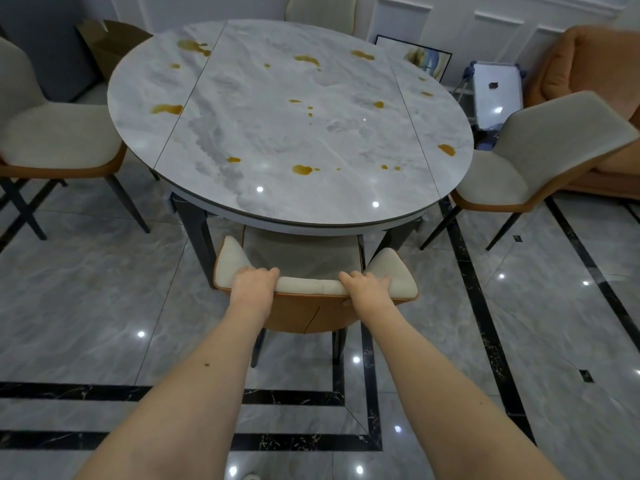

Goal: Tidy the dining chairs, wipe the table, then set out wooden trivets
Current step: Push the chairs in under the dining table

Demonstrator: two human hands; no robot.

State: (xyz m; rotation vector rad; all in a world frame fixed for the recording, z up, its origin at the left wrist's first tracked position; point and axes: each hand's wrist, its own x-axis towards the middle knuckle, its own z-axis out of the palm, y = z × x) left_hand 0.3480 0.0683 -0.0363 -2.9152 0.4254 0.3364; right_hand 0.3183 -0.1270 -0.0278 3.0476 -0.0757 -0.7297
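Observation:
A round grey marble table [277, 133] carries several amber spills [302, 169]. Right in front of me stands a dining chair [311, 285], cream with an orange shell, its seat tucked under the table's near edge. My left hand [254, 280] grips the top of its backrest on the left side. My right hand [365, 284] grips the same top edge on the right side, fingers curled over it. No cloth or wooden trivets are in view.
A second chair [52, 133] stands away from the table at the left, a third [540, 161] at the right, and a fourth [322, 8] behind the table. An orange sofa [588, 81], a whiteboard [495, 91] and a cardboard box [110, 43] lie beyond.

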